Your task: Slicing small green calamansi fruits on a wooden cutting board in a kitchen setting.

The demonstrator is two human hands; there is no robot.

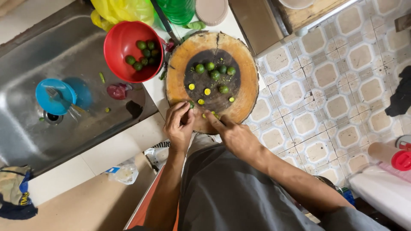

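- Round wooden chopping block [180,81]: we see a thick slice of trunk, orange-brown at the rim, dark and stained in the middle, with a crack running in from the far edge. It sits on the pale table [128,141] beside the sink.
- Whole small green limes [215,74] on the block: we count six, round, glossy and dark green, clustered on the dark centre.
- Cut pieces [207,91] on the block: we count about five, showing yellow flesh, scattered nearer the hands; small green scraps lie around them.
- Left hand [180,124]: our fingers are curled together at the near edge of the block, pinching a small green lime piece [191,104] at the fingertips.
- Right hand [233,134]: it rests on the near edge of the block, forefinger stretched out and pressing on a small yellow-green piece [212,114]; the other fingers are folded under, and we cannot tell whether they hold anything.
- Red plastic bowl [122,42]: one, at the sink's edge just left of the block, holding about eight more whole green limes [143,53].
- Steel sink [64,55]: one, with one blue bowl [55,96] near the drain holding a fork [55,95], plus a few green scraps and a pink scrap.
- Beyond the block: one yellow plastic bag [120,9], one green plastic vessel [177,9], one round beige lid [212,10].
- Floor [334,85]: patterned tiles to the right.
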